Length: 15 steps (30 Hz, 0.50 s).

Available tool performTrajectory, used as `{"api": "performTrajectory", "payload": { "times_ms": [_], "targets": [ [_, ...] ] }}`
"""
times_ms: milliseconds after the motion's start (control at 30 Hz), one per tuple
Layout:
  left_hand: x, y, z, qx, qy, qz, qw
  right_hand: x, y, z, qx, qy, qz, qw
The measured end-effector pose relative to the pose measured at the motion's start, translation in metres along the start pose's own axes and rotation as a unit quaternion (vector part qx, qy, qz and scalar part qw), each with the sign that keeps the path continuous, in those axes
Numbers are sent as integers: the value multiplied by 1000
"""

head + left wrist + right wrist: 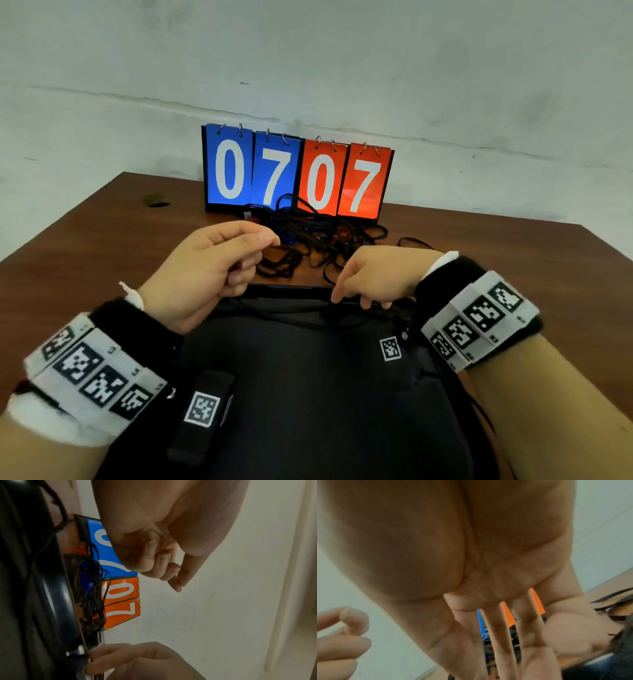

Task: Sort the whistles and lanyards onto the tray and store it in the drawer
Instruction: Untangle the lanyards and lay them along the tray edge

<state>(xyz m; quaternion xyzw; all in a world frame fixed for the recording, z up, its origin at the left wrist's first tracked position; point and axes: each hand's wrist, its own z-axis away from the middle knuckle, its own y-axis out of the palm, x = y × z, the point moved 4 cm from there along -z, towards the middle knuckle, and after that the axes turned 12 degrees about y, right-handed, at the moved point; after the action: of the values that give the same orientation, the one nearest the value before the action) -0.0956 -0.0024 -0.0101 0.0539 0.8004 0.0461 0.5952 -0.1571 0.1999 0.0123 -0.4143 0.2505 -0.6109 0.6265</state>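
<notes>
As I look down from my head camera, lanyards [308, 226] and whistles [343, 235] lie tangled on the table [102, 233], between the scoreboard [298, 174] and the near tray [284, 290]. Left wrist: my left hand [154, 555] is curled, thumb on forefinger, gripping nothing. Right wrist: my right hand [488, 601] spreads straight fingers [498, 635] toward the tray's rim.

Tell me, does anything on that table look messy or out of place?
Yes: the black lanyards lie in one tangled heap on the table before the scoreboard, a red whistle caught among the cords. Nothing looks spilled or broken.
</notes>
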Motion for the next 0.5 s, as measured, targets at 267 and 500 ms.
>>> {"api": "performTrajectory", "payload": {
  "times_ms": [267, 500],
  "targets": [
    [25, 5, -1, 40, -51, -62, 996, -32, -13, -17, -132, 30, 28, 990],
    [43, 7, 3, 148, -139, -161, 966, -55, -2, -29, -115, 73, 37, 990]
  ]
}}
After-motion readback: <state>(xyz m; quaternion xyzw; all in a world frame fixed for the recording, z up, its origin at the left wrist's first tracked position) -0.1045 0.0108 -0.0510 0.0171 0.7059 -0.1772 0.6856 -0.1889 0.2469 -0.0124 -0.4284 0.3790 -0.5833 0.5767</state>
